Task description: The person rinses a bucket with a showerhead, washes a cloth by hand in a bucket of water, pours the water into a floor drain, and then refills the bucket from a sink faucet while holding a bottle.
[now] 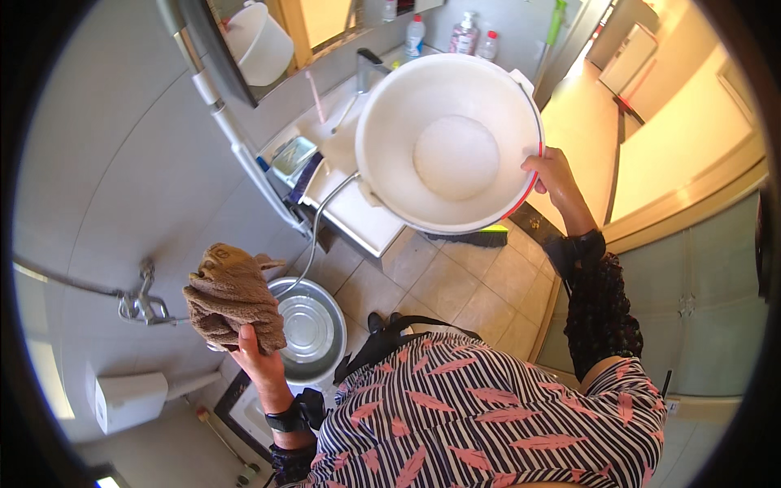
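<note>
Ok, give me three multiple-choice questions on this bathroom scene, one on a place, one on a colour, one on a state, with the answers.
1. Where is the metal bucket?
A. on the floor below the wall tap
B. on the sink
C. in the right hand

2. What colour is the cloth in the left hand?
A. blue
B. brown
C. white

3. How is the white basin held?
A. flat on the floor
B. tipped up by its rim in the right hand
C. upside down

Answers: A, it stands on the tiles under the tap; B, the bunched cloth is brown; B, its inside faces the camera.

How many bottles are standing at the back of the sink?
3: a white bottle on the left, a clear pump bottle in the middle, a small bottle on the right. The basin may hide more.
</note>
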Motion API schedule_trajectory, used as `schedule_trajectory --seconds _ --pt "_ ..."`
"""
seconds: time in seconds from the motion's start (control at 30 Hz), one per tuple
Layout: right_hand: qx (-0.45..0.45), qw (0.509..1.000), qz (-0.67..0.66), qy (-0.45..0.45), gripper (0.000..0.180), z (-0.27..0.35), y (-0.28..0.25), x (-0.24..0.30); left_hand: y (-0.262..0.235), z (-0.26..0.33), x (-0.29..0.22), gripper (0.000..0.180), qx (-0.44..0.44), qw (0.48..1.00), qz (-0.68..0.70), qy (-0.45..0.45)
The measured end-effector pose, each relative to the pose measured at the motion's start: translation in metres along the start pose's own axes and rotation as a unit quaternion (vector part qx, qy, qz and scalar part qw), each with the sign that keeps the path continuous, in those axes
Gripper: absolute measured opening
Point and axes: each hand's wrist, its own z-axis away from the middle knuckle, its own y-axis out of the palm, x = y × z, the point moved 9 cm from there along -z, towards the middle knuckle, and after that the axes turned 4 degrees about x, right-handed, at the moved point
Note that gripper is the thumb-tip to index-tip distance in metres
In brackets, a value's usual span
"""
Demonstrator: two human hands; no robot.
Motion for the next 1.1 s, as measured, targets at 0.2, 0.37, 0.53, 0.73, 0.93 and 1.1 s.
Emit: schedule_trajectory --seconds 0.2,0.37,0.53,0.73,0.93,1.1 --pt "-0.061 0.997 -0.043 0.016 0.013 -0.032 -0.074 -0.037 0.021 0.0 0.028 0.063 0.073 0.979 0.155 -0.108" --pt "-0.071 0.996 -0.044 0.003 0.014 -0.081 -0.12 -0.019 0.078 -0.045 0.057 0.051 0.084 0.988 -0.021 -0.131" --pt "-0.045 0.998 0.036 0.003 0.017 -0.156 -0.131 -0.008 0.147 -0.063 0.109 0.064 0.162 0.844 -0.512 -0.011" --pt "0.05 0.989 0.138 -0.002 0.022 -0.188 -0.074 0.035 0.092 -0.027 0.165 0.084 0.151 0.761 -0.63 0.015" --pt "0.169 0.932 0.312 -0.076 0.019 -0.321 -0.027 0.102 0.167 -0.023 0.16 0.104 0.16 0.787 -0.575 -0.156" --pt "0.191 0.89 0.4 -0.107 0.021 -0.324 0.048 0.102 0.125 -0.013 0.145 0.1 0.114 0.829 -0.533 -0.128"
